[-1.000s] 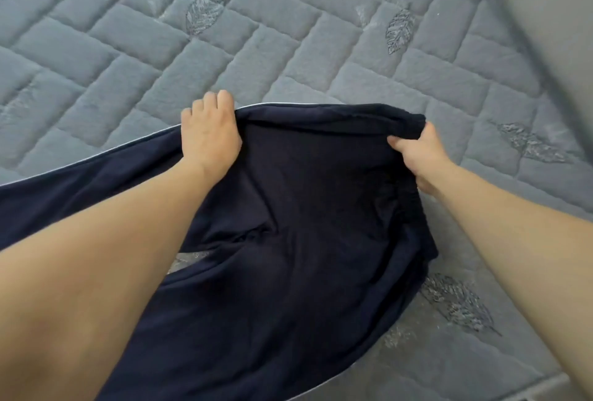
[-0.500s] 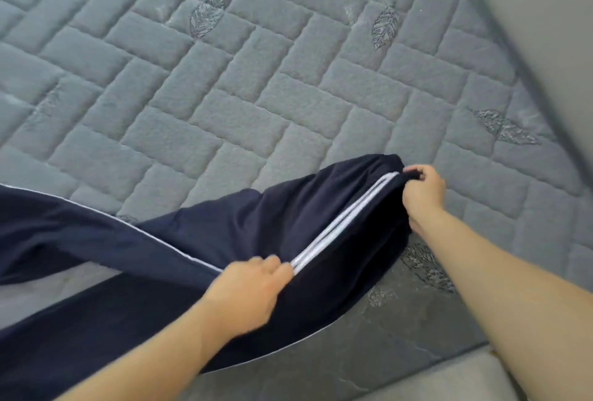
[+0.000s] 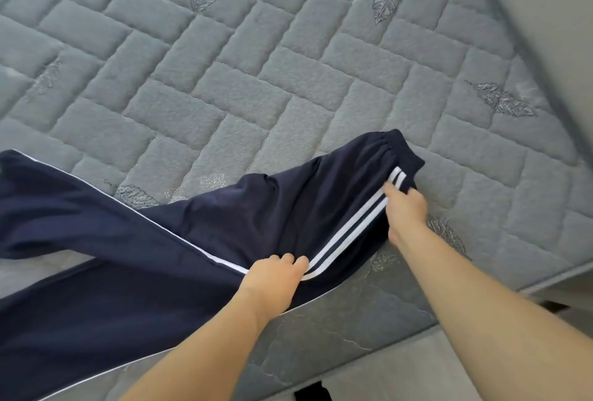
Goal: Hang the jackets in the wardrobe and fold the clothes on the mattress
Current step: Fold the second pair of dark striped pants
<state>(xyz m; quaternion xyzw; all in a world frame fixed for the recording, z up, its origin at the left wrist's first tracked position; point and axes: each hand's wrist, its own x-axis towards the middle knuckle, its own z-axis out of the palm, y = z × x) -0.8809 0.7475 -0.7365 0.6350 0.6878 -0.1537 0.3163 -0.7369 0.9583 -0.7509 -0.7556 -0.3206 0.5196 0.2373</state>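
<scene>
Navy track trousers (image 3: 199,240), a second ago held up by the waistband, now lie low in the head view on the grey quilted mattress (image 3: 288,80), left hand (image 3: 272,275) pinching the white-striped seam and right hand (image 3: 406,208) gripping the waistband at centre right, so folding has begun.

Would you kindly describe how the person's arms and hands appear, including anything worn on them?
Both arms are bare along all that shows: no sleeves or cuffs in view. The left hand and right hand wear no gloves, and no rings, watch or bracelet show on the fingers or wrists. No markings are visible either.
</scene>
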